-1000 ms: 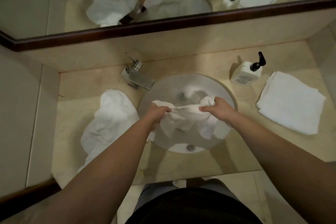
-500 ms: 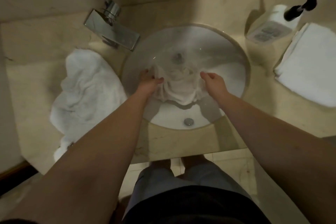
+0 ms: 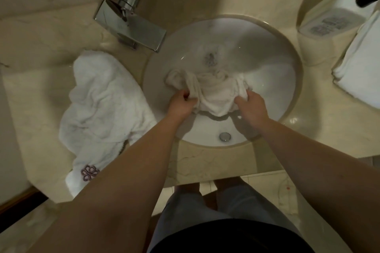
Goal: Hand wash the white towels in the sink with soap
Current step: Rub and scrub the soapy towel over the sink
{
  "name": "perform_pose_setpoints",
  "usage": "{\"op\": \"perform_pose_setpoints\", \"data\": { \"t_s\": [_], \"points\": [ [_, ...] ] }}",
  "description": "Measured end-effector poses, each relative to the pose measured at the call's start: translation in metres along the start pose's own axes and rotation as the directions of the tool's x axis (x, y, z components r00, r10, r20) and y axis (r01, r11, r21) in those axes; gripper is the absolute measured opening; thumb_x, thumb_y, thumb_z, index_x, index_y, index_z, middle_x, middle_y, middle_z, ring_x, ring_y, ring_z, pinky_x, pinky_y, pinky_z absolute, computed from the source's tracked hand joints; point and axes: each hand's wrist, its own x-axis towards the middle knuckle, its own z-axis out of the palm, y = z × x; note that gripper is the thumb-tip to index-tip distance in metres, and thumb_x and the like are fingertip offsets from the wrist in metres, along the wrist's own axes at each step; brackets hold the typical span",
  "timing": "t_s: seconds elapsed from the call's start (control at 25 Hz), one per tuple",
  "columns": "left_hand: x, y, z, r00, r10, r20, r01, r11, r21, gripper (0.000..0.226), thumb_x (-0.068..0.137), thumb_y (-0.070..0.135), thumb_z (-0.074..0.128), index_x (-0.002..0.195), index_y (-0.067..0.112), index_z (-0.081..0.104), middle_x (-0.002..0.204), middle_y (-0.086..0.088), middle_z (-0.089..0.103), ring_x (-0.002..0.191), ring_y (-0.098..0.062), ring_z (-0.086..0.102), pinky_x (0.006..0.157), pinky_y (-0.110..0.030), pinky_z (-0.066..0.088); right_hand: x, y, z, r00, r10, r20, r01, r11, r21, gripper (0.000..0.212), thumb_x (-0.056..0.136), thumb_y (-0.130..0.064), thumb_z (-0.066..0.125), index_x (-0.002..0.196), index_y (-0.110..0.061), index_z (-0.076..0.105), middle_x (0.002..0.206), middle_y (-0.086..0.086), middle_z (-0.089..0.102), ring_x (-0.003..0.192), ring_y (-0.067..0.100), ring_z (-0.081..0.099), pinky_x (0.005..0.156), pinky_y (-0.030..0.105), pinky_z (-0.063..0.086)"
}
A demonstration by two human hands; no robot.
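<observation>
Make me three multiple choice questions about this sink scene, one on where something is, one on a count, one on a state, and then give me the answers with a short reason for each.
1. Where does the crumpled towel with the purple flower emblem lie?
A. On the counter left of the sink
B. Inside the basin
C. Under the soap bottle

2. How many white towels can be seen in all?
A. One
B. Two
C. Three

3. What are the hands doing with the towel in the sink?
A. Both lie flat on the counter
B. Both grip it, one at each end
C. Only one hand touches it

Answers:
1. A, it is spread on the counter beside the faucet.
2. C, one crumpled on the left, one in the sink, one folded towel on the right by the soap bottle.
3. B, the left hand and right hand each have fingers curled round bunched cloth.
</observation>
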Motion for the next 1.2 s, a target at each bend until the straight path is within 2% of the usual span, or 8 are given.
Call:
{"op": "perform_pose_setpoints", "data": {
  "t_s": [0.12,0.28,0.44,0.6,0.72,0.88,1.12,1.2],
  "points": [
    [-0.006,0.018,-0.001,0.995,-0.097,-0.005,0.094,0.969,-0.23,0.014,0.097,0.014,0.05,0.108,0.008,0.056,0.093,-0.005,0.057,0.078,-0.016,0.053,0.062,-0.019,0.044,-0.013,-0.009,-0.007,0.995,-0.046,-0.085,0.059,0.985,0.16,0.013,0.091,-0.016,0.055,0.079,-0.012,0.055,0.069,-0.001,0.053,0.061,0.01,0.048,0.049,0.009,0.035],
    [-0.024,0.027,-0.001,0.932,-0.298,0.206,0.36,0.697,-0.62,0.031,0.094,0.031,0.064,0.115,0.008,0.064,0.103,-0.008,0.069,0.09,-0.021,0.064,0.086,-0.037,0.053,-0.03,-0.022,-0.018,0.989,-0.032,-0.143,0.076,0.948,0.309,0.024,0.098,-0.022,0.055,0.075,-0.021,0.051,0.07,-0.009,0.052,0.057,-0.007,0.049,0.054,0.012,0.034],
    [-0.048,0.036,-0.005,0.887,-0.266,0.376,0.461,0.529,-0.713,0.034,0.098,0.016,0.06,0.129,0.002,0.056,0.107,-0.011,0.067,0.083,-0.018,0.062,0.087,-0.036,0.052,-0.034,-0.022,-0.025,0.956,0.292,-0.022,-0.217,0.758,0.615,0.041,0.091,-0.045,0.066,0.103,-0.006,0.061,0.097,0.01,0.068,0.082,0.018,0.065,0.073,0.031,0.054],
    [-0.073,0.042,-0.013,0.905,-0.259,0.337,0.424,0.614,-0.666,0.021,0.1,0.024,0.058,0.112,0.006,0.059,0.094,-0.008,0.064,0.082,-0.016,0.062,0.084,-0.033,0.052,-0.041,-0.027,-0.033,0.899,0.354,0.257,-0.408,0.466,0.785,0.039,0.081,-0.022,0.08,0.11,-0.005,0.061,0.081,0.005,0.069,0.063,0.015,0.067,0.051,0.02,0.052],
    [-0.084,0.048,-0.018,0.968,-0.19,0.166,0.252,0.716,-0.651,0.054,0.092,0.046,0.065,0.126,0.004,0.06,0.118,-0.012,0.069,0.096,-0.023,0.069,0.075,-0.036,0.06,-0.057,-0.033,-0.042,0.927,0.326,0.184,-0.35,0.581,0.735,0.019,0.087,-0.01,0.071,0.102,-0.003,0.061,0.082,0.009,0.063,0.066,0.018,0.06,0.044,0.017,0.048],
    [-0.095,0.053,-0.029,0.99,-0.136,-0.038,0.093,0.831,-0.548,0.083,0.085,0.063,0.056,0.146,0.007,0.045,0.144,-0.01,0.053,0.127,-0.03,0.055,0.108,-0.047,0.045,-0.081,-0.038,-0.061,0.971,0.235,-0.046,-0.15,0.747,0.648,0.021,0.092,-0.021,0.066,0.104,-0.004,0.064,0.1,0.017,0.069,0.087,0.03,0.065,0.08,0.04,0.054],
    [-0.14,0.084,-0.06,0.997,-0.064,0.04,0.074,0.737,-0.672,0.057,0.087,0.017,0.075,0.136,0.003,0.05,0.12,-0.016,0.067,0.092,-0.026,0.066,0.069,-0.031,0.056,-0.108,-0.056,-0.087,0.998,0.065,0.004,-0.042,0.606,0.795,0.046,0.084,-0.043,0.071,0.118,-0.013,0.061,0.11,0.013,0.071,0.102,0.034,0.068,0.09,0.052,0.054],
    [-0.15,0.09,-0.067,0.999,-0.039,0.006,0.033,0.769,-0.638,0.039,0.089,0.015,0.073,0.122,-0.003,0.062,0.114,-0.021,0.07,0.088,-0.028,0.068,0.068,-0.032,0.057,-0.114,-0.062,-0.098,0.996,0.038,0.077,-0.086,0.527,0.845,0.042,0.082,-0.03,0.076,0.116,-0.01,0.061,0.106,0.014,0.073,0.098,0.033,0.07,0.087,0.05,0.056]
  ]
}}
